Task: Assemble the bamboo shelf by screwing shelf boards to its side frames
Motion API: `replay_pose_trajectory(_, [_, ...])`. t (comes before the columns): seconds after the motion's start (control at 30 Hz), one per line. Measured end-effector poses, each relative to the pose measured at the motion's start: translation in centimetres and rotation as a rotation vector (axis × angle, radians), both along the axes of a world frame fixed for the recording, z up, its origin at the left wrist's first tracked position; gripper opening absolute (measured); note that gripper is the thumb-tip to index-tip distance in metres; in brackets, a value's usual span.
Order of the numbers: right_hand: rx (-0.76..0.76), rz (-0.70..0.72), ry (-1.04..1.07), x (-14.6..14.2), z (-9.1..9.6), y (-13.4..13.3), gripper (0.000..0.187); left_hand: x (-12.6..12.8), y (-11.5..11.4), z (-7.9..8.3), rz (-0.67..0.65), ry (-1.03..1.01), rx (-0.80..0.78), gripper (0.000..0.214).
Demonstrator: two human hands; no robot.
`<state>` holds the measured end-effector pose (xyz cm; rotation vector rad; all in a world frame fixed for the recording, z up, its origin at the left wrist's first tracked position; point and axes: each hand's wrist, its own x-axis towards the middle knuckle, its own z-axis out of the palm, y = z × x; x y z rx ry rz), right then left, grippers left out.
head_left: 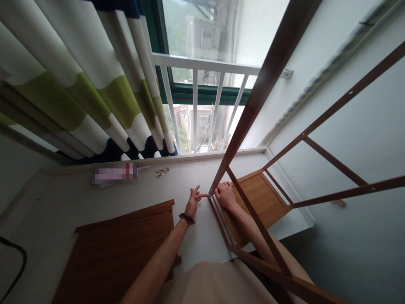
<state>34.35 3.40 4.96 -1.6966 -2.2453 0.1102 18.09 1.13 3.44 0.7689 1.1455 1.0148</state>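
Note:
A brown wooden rack frame (247, 114) with long posts and thin crossbars leans over the white ledge. Low inside the frame sits a wooden shelf panel (262, 194). My left hand (191, 206), wearing a dark beaded bracelet (187, 218), has its fingers spread. One of its fingers reaches to the bottom corner of the frame and touches it. On the other side of that corner, my right hand (225, 196) has its fingers curled over the frame beside the panel. Its fingertips are partly hidden.
A second brown wooden panel (123, 249) lies at left. Several small screws or dowels (162, 172) are scattered near the ledge's back edge, beside a blurred package (114, 173). Behind stand a white window railing (202, 64) and a striped curtain (117, 101). A dark cable (22, 257) hangs at far left.

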Motion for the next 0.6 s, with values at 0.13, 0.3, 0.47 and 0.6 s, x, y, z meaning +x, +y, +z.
replay_pose_trajectory(0.13, [0.004,-0.008,-0.001,0.0,0.0,-0.1,0.028,-0.1,-0.9,-0.7,-0.009,0.111,-0.062,0.075])
replay_pose_trajectory(0.3, [-0.006,-0.011,-0.004,-0.1,0.1,-0.1,0.029,0.1,-0.2,-0.6,0.044,0.042,-0.038,0.070])
replay_pose_trajectory(0.47, [-0.013,-0.011,-0.008,-0.1,0.2,0.0,0.030,0.1,0.0,-0.5,0.018,-0.011,0.000,0.069])
replay_pose_trajectory(0.6, [-0.006,-0.015,-0.002,-0.1,0.3,-0.1,0.029,0.0,-0.5,-0.6,0.043,0.049,-0.023,0.067])
